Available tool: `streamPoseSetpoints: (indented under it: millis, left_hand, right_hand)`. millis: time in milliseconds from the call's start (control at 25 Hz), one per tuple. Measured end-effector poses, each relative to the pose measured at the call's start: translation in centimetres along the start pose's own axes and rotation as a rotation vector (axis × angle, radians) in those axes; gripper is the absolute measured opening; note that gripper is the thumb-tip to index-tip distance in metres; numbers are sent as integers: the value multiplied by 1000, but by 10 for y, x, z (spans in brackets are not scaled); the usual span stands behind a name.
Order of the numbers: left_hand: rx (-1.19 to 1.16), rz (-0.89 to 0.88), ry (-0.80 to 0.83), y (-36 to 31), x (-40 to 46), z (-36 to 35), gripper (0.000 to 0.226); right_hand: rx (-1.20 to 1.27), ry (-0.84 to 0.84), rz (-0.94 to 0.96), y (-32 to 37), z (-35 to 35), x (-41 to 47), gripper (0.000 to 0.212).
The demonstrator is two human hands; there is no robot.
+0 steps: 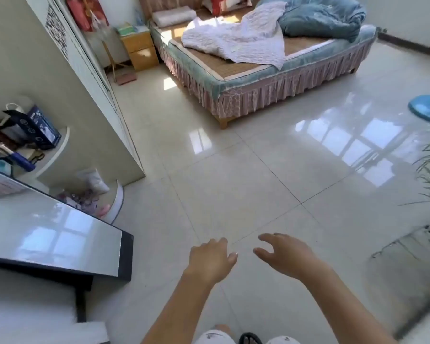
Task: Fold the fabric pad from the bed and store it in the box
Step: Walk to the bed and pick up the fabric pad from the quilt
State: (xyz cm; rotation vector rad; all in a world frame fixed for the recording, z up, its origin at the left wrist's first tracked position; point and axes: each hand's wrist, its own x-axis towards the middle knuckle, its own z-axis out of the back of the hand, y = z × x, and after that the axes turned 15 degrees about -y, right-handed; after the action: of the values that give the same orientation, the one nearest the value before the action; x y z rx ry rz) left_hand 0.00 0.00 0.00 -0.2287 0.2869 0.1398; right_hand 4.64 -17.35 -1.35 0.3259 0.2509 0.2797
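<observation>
Standing well short of the bed, so nothing grasped: left hand and right hand both empty, fingers loosely spread, held forward over floor. Fabric pad lies rumpled on far bed. Box not visible.

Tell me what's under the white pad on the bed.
The white pad lies crumpled on a woven mat covering the bed; one edge overlaps the blue quilt. Anything beneath its folds is hidden.
</observation>
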Motion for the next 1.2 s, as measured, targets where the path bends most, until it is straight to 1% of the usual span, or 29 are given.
streamPoseSetpoints:
  millis: [240, 400, 600, 720, 800, 920, 1200]
  left_hand:
    - [22, 28, 60, 6, 48, 7, 50]
    - [9, 41, 64, 20, 99, 20, 51]
    - [7, 32, 92, 49, 216, 51, 52]
    - [1, 1, 90, 65, 297, 81, 53]
    - [-3, -11, 90, 73, 351, 101, 53]
    - [47, -42, 80, 78, 421, 128, 53]
    - [42, -88, 76, 67, 594, 180, 51]
  right_hand:
    - [-35, 142, -7, -7, 4, 51, 57]
    - [-39, 158, -6, -1, 14, 106, 56]
    - [-29, 155, -8, 18, 24, 226, 52]
    - [-65, 177, -15, 34, 40, 308, 49]
    - [-72, 161, -16, 41, 55, 364, 48]
    - [-67, 128, -26, 42, 75, 430, 48]
    - [-26, 86, -50, 18, 113, 594, 48]
